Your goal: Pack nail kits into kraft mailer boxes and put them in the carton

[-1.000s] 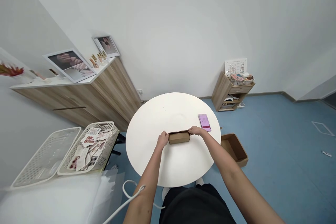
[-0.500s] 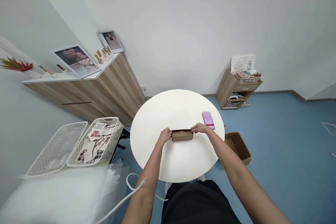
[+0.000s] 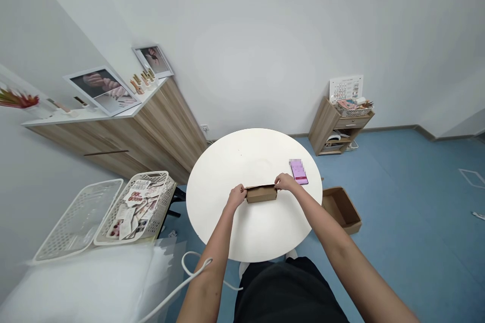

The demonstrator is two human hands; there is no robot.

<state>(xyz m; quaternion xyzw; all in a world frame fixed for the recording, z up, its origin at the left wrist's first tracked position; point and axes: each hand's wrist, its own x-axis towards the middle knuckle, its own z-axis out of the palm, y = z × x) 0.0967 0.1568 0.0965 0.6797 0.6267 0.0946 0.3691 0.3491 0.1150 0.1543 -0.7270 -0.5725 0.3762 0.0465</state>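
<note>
Two of our hands close on a small kraft cardboard box (image 3: 261,194) lying on a round white table (image 3: 242,156), a little nearer our side than its middle. Our left hand (image 3: 237,196) clasps the box's left end, and our right hand (image 3: 286,181) comes over its right end, with the fingers curled onto the far top edge. Together they pinch the box lengthwise between them. A thin dark gap runs along that far top edge.

Just beyond our right hand, a smartphone (image 3: 299,172) lies on the table with a pink screen, part of it pixelated. Past the table's right side, an open cardboard tray (image 3: 341,210) sits on the blue floor (image 3: 409,186). To our left are two white perforated baskets: one (image 3: 78,219) lies beside the other (image 3: 132,207), which is heaped with printed cards. A white cable (image 3: 191,275) loops beside our left forearm. Farther off stand a wooden cabinet (image 3: 166,126) and a small wooden side table (image 3: 324,126).
</note>
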